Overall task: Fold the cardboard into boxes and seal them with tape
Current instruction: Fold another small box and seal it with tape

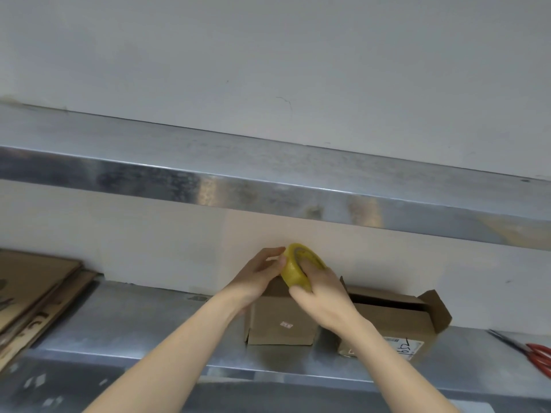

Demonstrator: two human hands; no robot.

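Observation:
A small folded cardboard box (280,323) stands on the steel table (149,323) under both hands. Above its top I hold a roll of yellowish tape (293,271). My right hand (323,296) grips the roll from the right, its fingers curled round the roll. My left hand (259,274) pinches at the roll's left edge with thumb and fingertips. A second cardboard box (396,311) with open flaps lies to the right, partly hidden by my right forearm.
Flat cardboard sheets (32,290) are stacked at the left end of the table. Red-handled scissors (533,353) lie at the right edge. A steel shelf (268,180) runs overhead, against a white wall.

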